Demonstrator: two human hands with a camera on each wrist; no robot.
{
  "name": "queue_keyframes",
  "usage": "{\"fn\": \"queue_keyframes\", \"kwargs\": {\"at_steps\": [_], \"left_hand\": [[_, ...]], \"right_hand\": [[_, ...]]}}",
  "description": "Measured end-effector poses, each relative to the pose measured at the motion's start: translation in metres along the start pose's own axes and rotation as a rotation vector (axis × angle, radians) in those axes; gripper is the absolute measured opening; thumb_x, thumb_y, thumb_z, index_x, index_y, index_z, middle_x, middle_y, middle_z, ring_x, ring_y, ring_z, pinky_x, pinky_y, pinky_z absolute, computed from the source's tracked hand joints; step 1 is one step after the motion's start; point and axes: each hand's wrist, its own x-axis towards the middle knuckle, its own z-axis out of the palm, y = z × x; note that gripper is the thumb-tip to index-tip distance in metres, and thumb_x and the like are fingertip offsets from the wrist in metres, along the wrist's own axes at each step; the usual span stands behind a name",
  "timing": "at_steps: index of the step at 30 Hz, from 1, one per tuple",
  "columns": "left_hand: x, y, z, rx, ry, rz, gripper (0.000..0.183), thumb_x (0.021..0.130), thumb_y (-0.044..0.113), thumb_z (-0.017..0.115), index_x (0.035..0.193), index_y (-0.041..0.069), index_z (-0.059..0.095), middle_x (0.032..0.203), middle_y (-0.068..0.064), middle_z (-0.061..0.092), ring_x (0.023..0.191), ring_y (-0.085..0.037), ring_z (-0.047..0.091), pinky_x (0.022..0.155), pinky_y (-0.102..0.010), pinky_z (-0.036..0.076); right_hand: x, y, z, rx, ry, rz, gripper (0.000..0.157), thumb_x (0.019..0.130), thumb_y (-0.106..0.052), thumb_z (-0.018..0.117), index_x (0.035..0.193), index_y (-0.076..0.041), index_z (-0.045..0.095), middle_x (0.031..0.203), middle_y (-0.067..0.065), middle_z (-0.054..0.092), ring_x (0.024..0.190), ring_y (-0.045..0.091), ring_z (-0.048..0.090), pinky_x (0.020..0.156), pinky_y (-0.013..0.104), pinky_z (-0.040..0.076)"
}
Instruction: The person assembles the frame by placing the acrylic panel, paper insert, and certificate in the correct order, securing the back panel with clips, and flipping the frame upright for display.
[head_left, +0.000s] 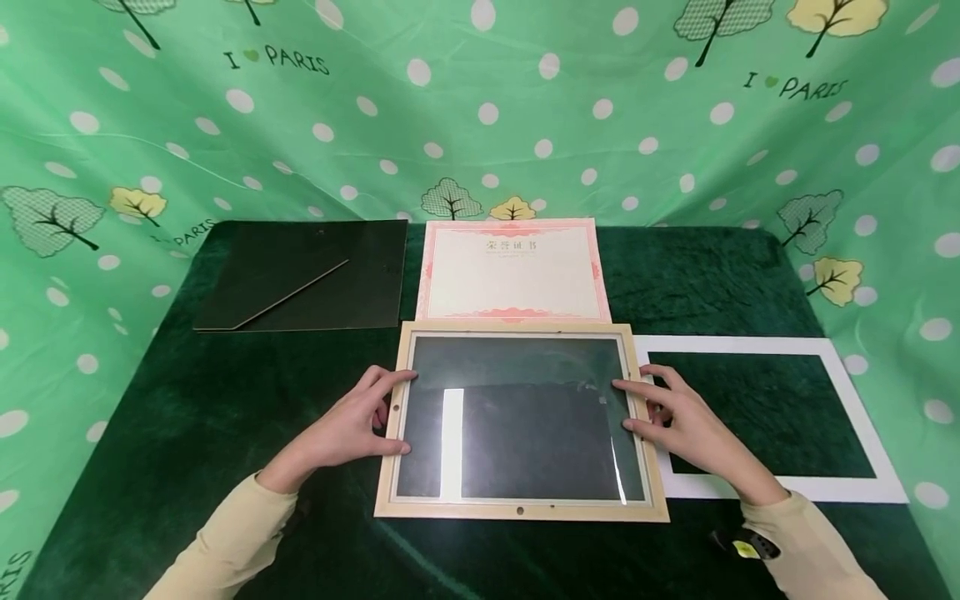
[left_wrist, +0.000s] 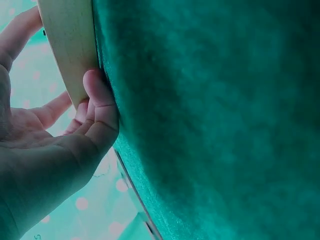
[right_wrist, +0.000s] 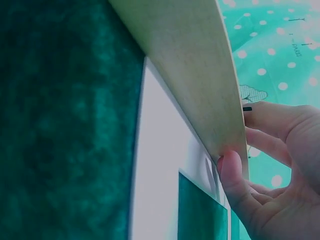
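Observation:
A light wooden picture frame (head_left: 450,509) lies on the dark green cloth in the middle of the head view. Inside it a clear pane (head_left: 525,446) reflects a bright white strip. My left hand (head_left: 337,429) holds the left side, index finger and thumb reaching over the inner edge while other fingers curl at the outer side. On the opposite side my right hand (head_left: 686,425) grips in much the same way. Both wrist views show fingers around the wooden side, in the left wrist view (left_wrist: 70,45) and the right wrist view (right_wrist: 185,60).
Behind the frame lies a certificate sheet (head_left: 517,283) with a pink border. A black backing board (head_left: 337,304) with a thin slanting strut is at the back left. To the right, a white mat (head_left: 780,490) reaches up to the frame's side. Polka-dot green fabric (head_left: 525,100) hangs behind.

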Motion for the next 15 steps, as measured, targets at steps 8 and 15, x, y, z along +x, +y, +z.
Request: {"fn": "queue_keyframes", "kwargs": {"at_steps": [8, 15], "left_hand": [[0.0018, 0.0010, -0.0002, 0.003, 0.004, -0.002, 0.084, 0.063, 0.033, 0.080, 0.134, 0.020, 0.036, 0.106, 0.000, 0.036, 0.077, -0.017, 0.046, 0.061, -0.025, 0.046], [0.0019, -0.0007, -0.0013, 0.013, 0.008, -0.008, 0.082, 0.064, 0.036, 0.080, 0.133, 0.021, 0.038, 0.105, 0.001, 0.037, 0.076, -0.016, 0.047, 0.061, -0.024, 0.046]], "right_hand": [[-0.0023, 0.0023, 0.0006, -0.005, 0.014, -0.009, 0.047, 0.081, -0.028, 0.065, 0.125, -0.016, 0.053, 0.127, 0.015, 0.032, 0.059, 0.005, 0.045, 0.051, 0.023, 0.040], [-0.0026, 0.0035, 0.0011, -0.009, 0.022, -0.007, 0.047, 0.081, -0.029, 0.065, 0.125, -0.017, 0.053, 0.126, 0.014, 0.033, 0.060, 0.007, 0.045, 0.052, 0.023, 0.041]]}}
